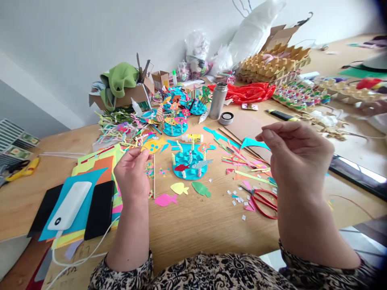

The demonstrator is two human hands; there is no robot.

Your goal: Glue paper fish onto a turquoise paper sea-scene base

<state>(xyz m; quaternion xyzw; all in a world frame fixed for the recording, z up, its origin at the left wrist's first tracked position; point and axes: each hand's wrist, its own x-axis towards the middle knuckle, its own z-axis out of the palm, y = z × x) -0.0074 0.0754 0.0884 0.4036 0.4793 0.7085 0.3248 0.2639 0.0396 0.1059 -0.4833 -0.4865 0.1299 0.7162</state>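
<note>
My left hand (134, 171) pinches a yellow-orange paper fish (154, 146) with blue dots, raised above the table. Off to the right, my right hand (298, 155) is lifted with thumb and fingertips pressed together; whatever lies between them, if anything, is too small to make out. Between the hands stands a blue egg-carton base (190, 175) with twisted pale stalks, carrying a red paper fish (182, 167) and a patterned grey-blue one (202, 164). In front of it lie a yellow fish (179, 188), a green fish (201, 189) and a pink fish (166, 199), all flat paper cutouts.
Red-handled scissors (263, 203) lie by small white squares near my right forearm. A glue stick (193, 138) and a metal flask (218, 100) stand or lie behind. At left are a white power bank (70, 205), a black phone (99, 209) and coloured paper. Another person's hand (373, 108) shows far right.
</note>
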